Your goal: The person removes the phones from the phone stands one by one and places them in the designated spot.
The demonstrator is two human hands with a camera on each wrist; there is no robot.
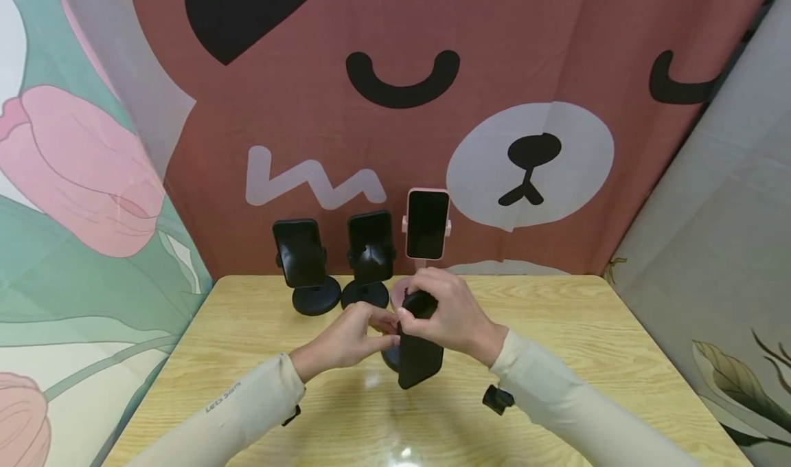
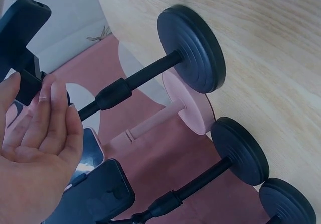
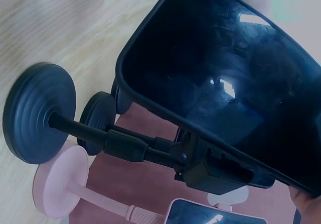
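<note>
Centre front, a black phone stand (image 2: 115, 94) rises from a round base (image 3: 40, 113), its holder clamp (image 3: 210, 171) right beside a black phone (image 3: 215, 83). My right hand (image 1: 454, 316) grips the phone by its upper end, thumb on the near side. With thumb and fingers, my left hand (image 2: 42, 148) pinches the stand's clamp from the left. In the right wrist view the phone's dark screen is large and slanted, its lower long edge overlapping the clamp. Only a small part of my right hand shows there, at the phone's far corner.
Behind my hands stand two more black stands with phones (image 1: 299, 253) (image 1: 371, 247) and a pink stand with a pink-edged phone (image 1: 428, 223). All are on a wooden table (image 1: 247, 357). A printed bear curtain (image 1: 296, 110) hangs behind the table.
</note>
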